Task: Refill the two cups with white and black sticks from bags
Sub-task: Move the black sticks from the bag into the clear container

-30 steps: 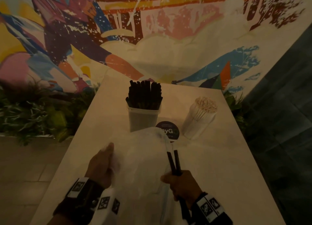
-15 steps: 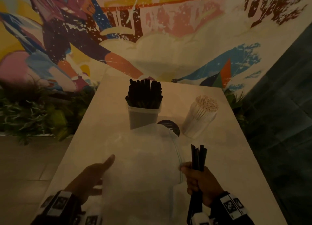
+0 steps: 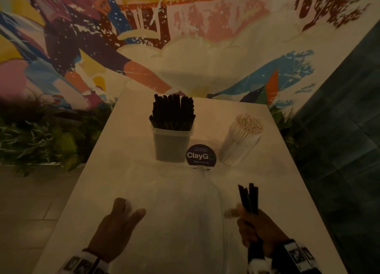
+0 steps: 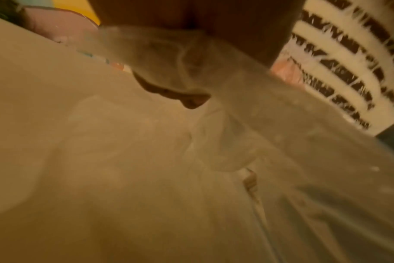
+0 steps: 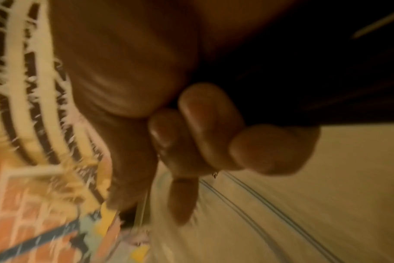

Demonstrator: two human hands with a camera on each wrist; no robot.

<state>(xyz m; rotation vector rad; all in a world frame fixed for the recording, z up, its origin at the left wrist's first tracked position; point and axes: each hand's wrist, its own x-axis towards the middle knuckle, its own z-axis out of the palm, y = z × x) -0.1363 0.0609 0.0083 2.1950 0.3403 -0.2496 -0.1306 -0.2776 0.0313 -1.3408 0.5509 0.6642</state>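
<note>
The black sticks (image 3: pixel 249 198) I am holding stand upright in my right hand (image 3: pixel 260 230), their tops well short of the cup of black sticks (image 3: pixel 172 139) that waits further up the table (image 3: pixel 267 191). That cup already looks crowded, its sticks rising well above the rim, so I judge this small bunch to be among the last for it. The cup of white sticks (image 3: pixel 240 144) to its right also looks packed to the brim and seems to need little or nothing more. The clear bag (image 3: pixel 174 212) lies flat between my hands and I can make out no sticks left in it, though the plastic is dim and I cannot be sure. What remains, as I read it, is carrying this bunch forward and dropping it in among the others. My right hand is closed in a fist around the lower part of the bunch, the fingers (image 5: pixel 205 128) curled tight against the palm in the wrist view, thumb side up. My left hand (image 3: pixel 117 228) rests on the near left part of the bag, fingers mostly straight and spread a little; the left wrist view shows a fold of the film against them, but it is too blurred to tell a pinch from a press. A round dark sign (image 3: pixel 201 156) stands between the two cups.
</note>
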